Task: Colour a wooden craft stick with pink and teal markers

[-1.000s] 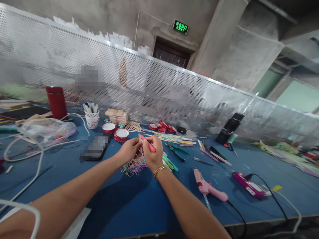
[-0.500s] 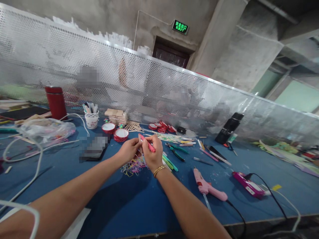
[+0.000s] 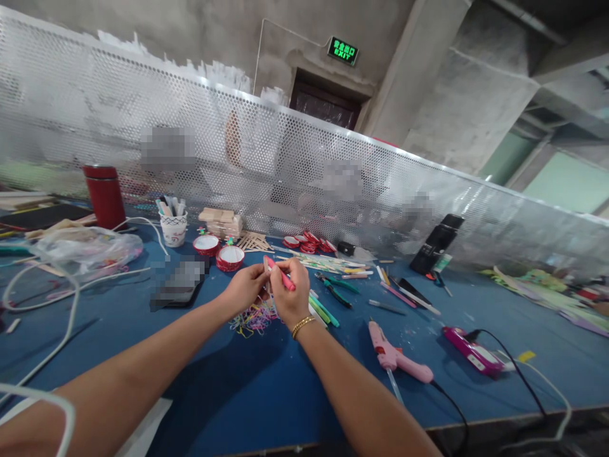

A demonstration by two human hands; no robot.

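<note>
My right hand [image 3: 291, 293], with a gold bracelet at the wrist, is closed round a pink marker [image 3: 286, 280]. Against the marker's upper end, my left hand [image 3: 248, 287] pinches something small that I cannot make out. Both hands are raised over a tangle of coloured rubber bands [image 3: 255, 319] on the blue table [image 3: 247, 387]. Green and teal markers [image 3: 325, 310] lie just right of my right hand. Beyond my hands are two round red-rimmed pieces, a near one [image 3: 230, 256] and a farther one [image 3: 206, 244].
A phone [image 3: 183, 285], a cup of pens [image 3: 174, 228] and a red flask [image 3: 104, 197] stand or lie left. Pliers [image 3: 333, 293], a pink glue gun [image 3: 397, 359] and a purple power strip [image 3: 471, 352] with cables are right. A perforated metal screen [image 3: 295, 165] runs behind.
The pink marker is tilted slightly differently in my right hand, with less of its lower end showing. Otherwise both hands hold nearly the same place; the view has shifted slightly.
</note>
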